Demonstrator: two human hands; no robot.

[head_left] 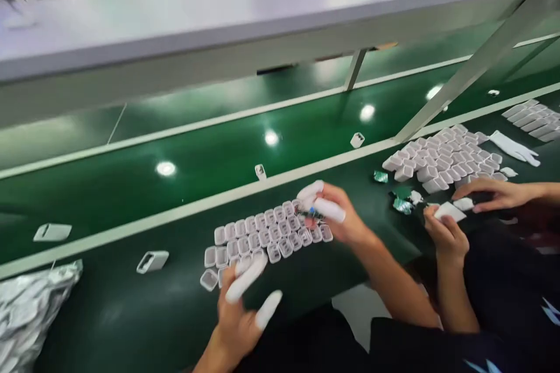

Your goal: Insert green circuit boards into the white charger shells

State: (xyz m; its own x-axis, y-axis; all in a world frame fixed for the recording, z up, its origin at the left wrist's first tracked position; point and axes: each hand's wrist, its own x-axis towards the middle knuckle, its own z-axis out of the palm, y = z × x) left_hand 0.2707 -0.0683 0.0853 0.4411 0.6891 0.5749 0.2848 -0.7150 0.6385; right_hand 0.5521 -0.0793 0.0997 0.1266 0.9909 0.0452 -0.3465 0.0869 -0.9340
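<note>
My left hand (242, 303), with white finger covers on, is at the near edge of rows of small white plastic cases (254, 240). Its thumb and forefinger are apart, and I see nothing between them. White covers are also on the fingers of my right hand (335, 210), over the right end of the rows. Pinched in that hand is a small circuit board (312, 213) with a blue part and something reddish, partly blurred. The cases stand close together with their open ends up.
To the right, a co-worker's hands (450, 239) hold a white case (450, 211). Beyond are more cases (441, 157), green boards (402, 205) and a white glove (514, 147). Silvery bags (35, 309) lie at left. A shelf (219, 11) crosses above the green bench.
</note>
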